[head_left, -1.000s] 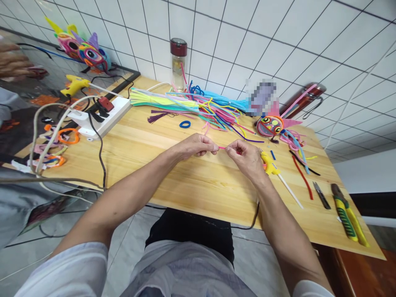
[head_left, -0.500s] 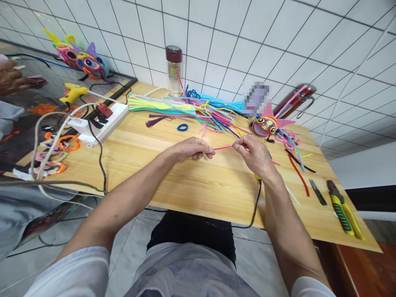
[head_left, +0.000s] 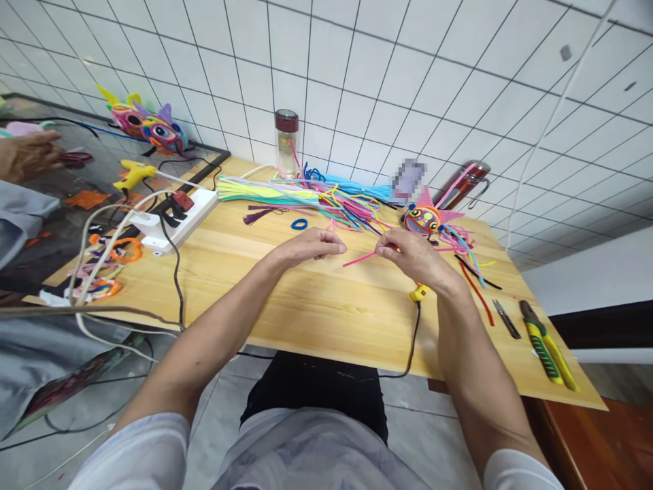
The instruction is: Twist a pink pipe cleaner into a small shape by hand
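My right hand (head_left: pixel 409 253) pinches a pink pipe cleaner (head_left: pixel 360 258), whose free end sticks out to the left over the table. My left hand (head_left: pixel 319 246) hovers just left of that end, apart from it, its fingers drawn together with nothing visible in them. Under my right wrist lies a yellow glue gun (head_left: pixel 419 292), mostly hidden. A mixed pile of coloured pipe cleaners (head_left: pixel 352 204) lies behind both hands. Near it are a blue ring (head_left: pixel 299 224) and a purple tassel (head_left: pixel 258 214). A colourful mask-like figure (head_left: pixel 422 220) sits beyond my right hand.
Pliers (head_left: pixel 545 347) and small snips (head_left: pixel 506 318) lie at right. A white power strip (head_left: pixel 178 221) with cords stands at left, near another yellow glue gun (head_left: pixel 133 174). A glass bottle (head_left: pixel 287 143) stands at the wall. Another person's hand (head_left: pixel 30 153) is at far left.
My left hand has come off the pink pipe cleaner, leaving its left end free and angled down. My right hand still holds it. The view has shifted slightly.
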`<action>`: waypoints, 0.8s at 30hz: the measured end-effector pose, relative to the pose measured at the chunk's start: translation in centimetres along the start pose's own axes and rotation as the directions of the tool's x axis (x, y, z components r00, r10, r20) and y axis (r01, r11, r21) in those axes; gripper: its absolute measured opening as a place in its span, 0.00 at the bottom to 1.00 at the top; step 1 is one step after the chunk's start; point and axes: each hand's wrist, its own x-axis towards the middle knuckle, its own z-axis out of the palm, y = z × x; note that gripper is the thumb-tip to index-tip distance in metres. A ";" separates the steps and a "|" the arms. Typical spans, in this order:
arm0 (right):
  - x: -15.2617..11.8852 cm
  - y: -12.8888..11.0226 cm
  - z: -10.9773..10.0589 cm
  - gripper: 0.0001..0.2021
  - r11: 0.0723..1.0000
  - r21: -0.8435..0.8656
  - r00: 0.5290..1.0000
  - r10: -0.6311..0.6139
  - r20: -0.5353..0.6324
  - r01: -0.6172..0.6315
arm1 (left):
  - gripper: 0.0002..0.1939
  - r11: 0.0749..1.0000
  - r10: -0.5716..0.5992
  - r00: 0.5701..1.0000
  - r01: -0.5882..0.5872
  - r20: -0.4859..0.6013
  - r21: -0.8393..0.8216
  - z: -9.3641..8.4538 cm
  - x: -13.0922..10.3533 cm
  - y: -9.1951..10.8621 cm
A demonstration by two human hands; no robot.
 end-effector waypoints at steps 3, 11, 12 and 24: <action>0.6 -1.2 -0.5 0.07 0.999 -0.035 0.996 -0.013 0.088 0.016 | 0.17 0.997 0.011 0.994 -0.020 0.108 0.075 0.8 -0.5 1.6; 1.9 -1.8 -1.0 0.06 0.996 -0.082 0.991 -0.012 0.134 0.023 | 0.13 1.000 0.009 0.980 -0.015 0.201 0.027 1.4 0.7 3.6; 1.9 -1.7 -1.0 0.06 0.997 -0.079 0.991 -0.015 0.133 0.026 | 0.13 0.999 0.010 0.978 -0.016 0.206 0.028 1.4 0.9 3.7; 1.6 0.5 0.2 0.06 1.000 0.012 0.996 -0.028 0.086 0.027 | 0.09 0.996 -0.042 0.981 0.027 0.191 0.082 2.3 2.7 3.9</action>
